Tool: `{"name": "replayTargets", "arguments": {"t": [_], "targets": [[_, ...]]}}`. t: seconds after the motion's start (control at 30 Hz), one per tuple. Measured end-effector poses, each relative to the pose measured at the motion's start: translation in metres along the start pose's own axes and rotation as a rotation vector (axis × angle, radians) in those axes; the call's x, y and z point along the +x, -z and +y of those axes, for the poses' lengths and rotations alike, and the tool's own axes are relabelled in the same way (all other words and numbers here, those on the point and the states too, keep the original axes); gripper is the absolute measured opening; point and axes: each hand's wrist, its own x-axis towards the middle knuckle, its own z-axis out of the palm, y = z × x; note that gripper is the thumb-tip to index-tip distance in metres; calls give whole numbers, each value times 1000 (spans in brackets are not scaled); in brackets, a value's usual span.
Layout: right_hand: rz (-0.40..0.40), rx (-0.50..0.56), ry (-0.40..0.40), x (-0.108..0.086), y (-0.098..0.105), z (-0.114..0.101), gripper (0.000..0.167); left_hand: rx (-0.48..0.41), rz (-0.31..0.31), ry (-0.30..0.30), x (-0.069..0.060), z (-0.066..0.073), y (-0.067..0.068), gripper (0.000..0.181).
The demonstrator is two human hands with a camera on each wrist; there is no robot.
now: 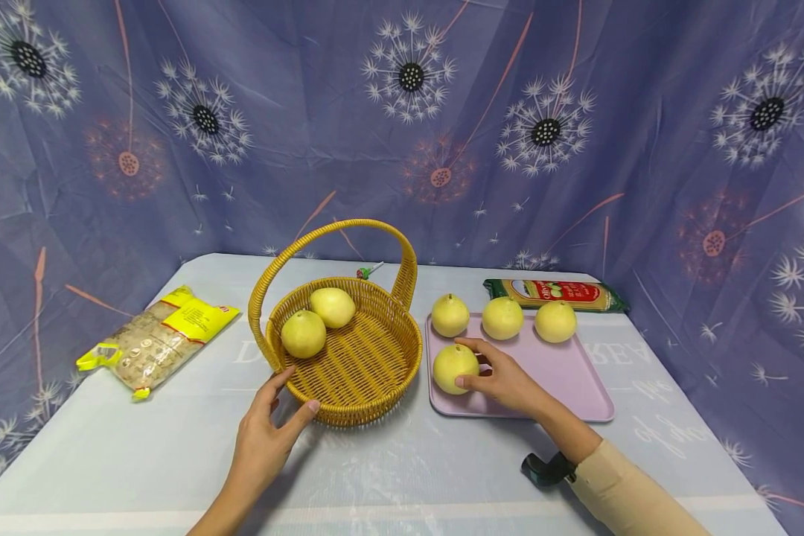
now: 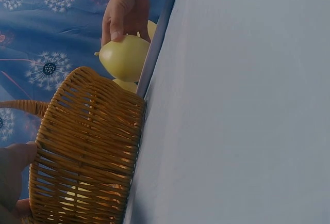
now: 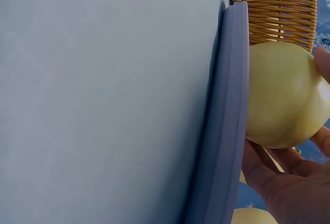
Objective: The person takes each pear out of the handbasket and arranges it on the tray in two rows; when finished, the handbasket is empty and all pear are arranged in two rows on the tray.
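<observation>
A brown wicker basket (image 1: 348,413) with a tall arched handle stands left of centre, holding two round pale-yellow fruits (image 1: 304,334). At its near left rim is my left hand (image 1: 264,428), thumb and fingers spread along the edge and gripping it. My right hand (image 1: 502,376) holds another yellow fruit (image 1: 450,368) between thumb and fingers, at the left side of a pink tray (image 1: 543,380). In the right wrist view that fruit (image 3: 283,95) sits just inside the tray's edge. Three more fruits (image 1: 502,318) lie along the tray's far side.
A yellow-labelled clear bag (image 1: 167,335) of pale brown food lies at the left. Behind the tray is a red and green packet (image 1: 556,294). A small lollipop (image 1: 368,271) lies behind the basket. A patterned purple curtain (image 1: 321,112) hangs around the table.
</observation>
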Motion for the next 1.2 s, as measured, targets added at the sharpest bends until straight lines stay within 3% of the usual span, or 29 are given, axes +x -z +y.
{"name": "replayTargets", "arguments": {"t": [0.53, 0.83, 1.2], "targets": [[56, 50, 100, 1, 10, -12, 68, -3, 6, -6, 1, 0, -1, 65], [81, 25, 200, 5, 15, -44, 65, -4, 3, -2, 0, 0, -1, 65], [9, -23, 296, 24, 8, -86, 67, -7, -3, 7, 0, 2, 0, 65]]}}
